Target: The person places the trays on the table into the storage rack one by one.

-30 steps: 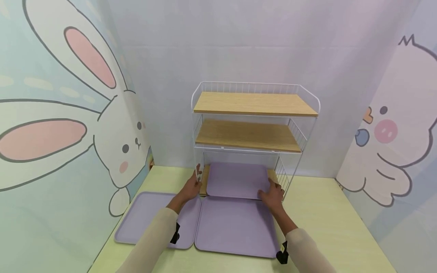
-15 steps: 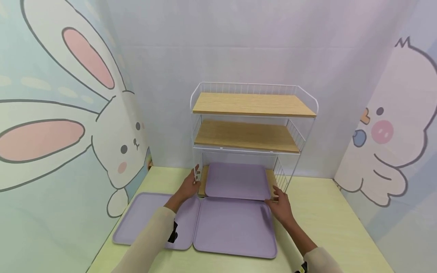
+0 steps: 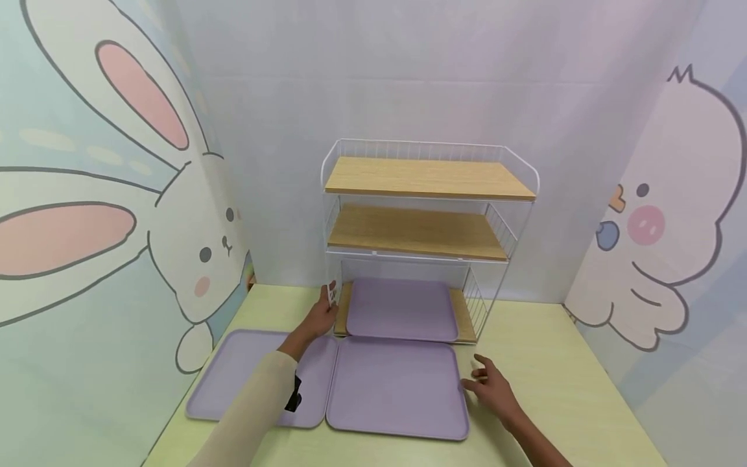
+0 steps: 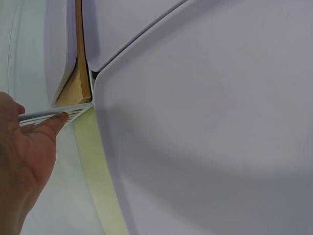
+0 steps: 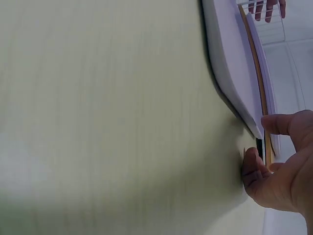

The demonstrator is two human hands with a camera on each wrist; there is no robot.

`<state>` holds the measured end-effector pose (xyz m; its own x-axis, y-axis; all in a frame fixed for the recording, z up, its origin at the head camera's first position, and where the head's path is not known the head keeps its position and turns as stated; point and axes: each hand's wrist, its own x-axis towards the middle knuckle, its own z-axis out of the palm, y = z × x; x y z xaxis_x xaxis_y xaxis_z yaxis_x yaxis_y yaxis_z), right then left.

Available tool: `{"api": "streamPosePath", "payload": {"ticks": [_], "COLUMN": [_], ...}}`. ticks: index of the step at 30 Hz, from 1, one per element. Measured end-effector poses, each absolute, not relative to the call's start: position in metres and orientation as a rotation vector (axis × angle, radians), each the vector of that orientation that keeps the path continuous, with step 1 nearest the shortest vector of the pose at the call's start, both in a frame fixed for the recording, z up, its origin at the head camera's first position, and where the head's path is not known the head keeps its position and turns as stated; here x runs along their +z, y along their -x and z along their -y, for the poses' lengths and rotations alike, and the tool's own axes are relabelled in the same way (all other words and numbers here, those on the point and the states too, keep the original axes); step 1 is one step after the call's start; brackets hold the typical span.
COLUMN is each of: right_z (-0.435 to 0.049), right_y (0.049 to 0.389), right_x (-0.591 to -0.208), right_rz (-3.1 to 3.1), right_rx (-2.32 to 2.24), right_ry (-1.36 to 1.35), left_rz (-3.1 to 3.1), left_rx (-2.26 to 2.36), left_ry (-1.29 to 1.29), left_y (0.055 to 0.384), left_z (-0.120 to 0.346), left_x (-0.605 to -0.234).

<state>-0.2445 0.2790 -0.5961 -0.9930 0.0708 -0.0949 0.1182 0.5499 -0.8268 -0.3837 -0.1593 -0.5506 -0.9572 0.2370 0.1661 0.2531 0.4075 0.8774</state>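
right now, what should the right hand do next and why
I'd probably have the right hand grasp the right edge of the front tray: it is beside that edge, fingers apart, apparently holding nothing. The left hand grips the left side of the rack, and another tray lies on its bottom shelf.

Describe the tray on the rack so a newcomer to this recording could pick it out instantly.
Find the white three-tier wire rack. On its lowest wooden shelf lies a lilac tray. It alone sits inside the rack: its look-alikes, the left tray and the front tray, lie on the pale yellow-green table.
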Motion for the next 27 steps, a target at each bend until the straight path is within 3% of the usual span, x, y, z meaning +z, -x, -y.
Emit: {"api": "streamPosePath", "payload": {"ticks": [8, 16, 27], "right_z": [-0.272, -0.284, -0.253], "right_y": [0.231, 0.243, 0.217], "right_x": [-0.605, -0.650, -0.600], "right_rz": [-2.702, -2.881, -2.620], "right_rx": [-1.435, -1.459, -1.613], "right_ry": [-0.024, 0.199, -0.176], "left_rz": [2.610, 2.617, 2.606], "left_rx": [-1.625, -1.632, -1.621], "left_ry": [0.499, 0.489, 0.494], "left_y": [0.387, 0.386, 0.386], "left_z": [0.160, 0.158, 0.159], "left_x": [-0.552, -0.553, -0.555]}}
